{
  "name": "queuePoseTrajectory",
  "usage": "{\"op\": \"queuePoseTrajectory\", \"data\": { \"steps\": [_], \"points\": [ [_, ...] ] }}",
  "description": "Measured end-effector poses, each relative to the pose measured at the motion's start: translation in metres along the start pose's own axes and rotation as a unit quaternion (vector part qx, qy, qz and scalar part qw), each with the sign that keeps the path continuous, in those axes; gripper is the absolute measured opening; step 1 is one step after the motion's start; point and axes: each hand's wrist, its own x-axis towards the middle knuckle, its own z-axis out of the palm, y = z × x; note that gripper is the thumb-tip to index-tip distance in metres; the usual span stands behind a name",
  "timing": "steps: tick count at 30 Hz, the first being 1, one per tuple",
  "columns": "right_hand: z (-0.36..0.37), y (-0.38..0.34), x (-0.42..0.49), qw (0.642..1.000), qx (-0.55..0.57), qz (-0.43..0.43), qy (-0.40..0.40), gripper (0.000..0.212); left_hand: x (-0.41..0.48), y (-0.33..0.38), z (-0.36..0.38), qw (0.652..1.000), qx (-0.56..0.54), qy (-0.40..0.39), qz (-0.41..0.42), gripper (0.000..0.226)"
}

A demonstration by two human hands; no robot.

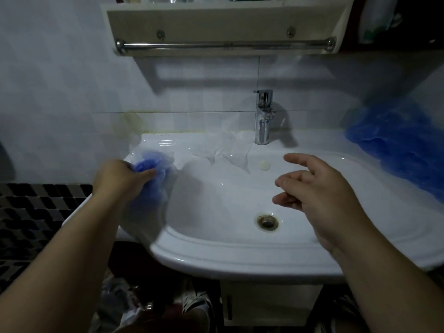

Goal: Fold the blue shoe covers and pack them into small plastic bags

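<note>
Left hand curled tight round a wadded blue shoe cover at the left rim of the sink, apparently inside a small plastic bag; too blurred to be sure. Right hand spread loose over the basin, holding nothing. Pile of shoe covers far right, nearer the right hand. Spare clear bags far, left of the tap.

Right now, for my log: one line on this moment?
left hand: grips blue shoe cover | right hand: empty above sink | blue pile: right ledge
</note>
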Motion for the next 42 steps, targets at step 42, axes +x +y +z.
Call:
{"op": "queuePoseTrajectory", "data": {
  "steps": [42],
  "points": [
    [-0.245, 0.061, 0.15, 0.8, -0.587, 0.089, 0.084, 0.029, -0.123, 0.245, 0.16, 0.9, -0.041, -0.221, 0.375, 0.06]
  ]
}}
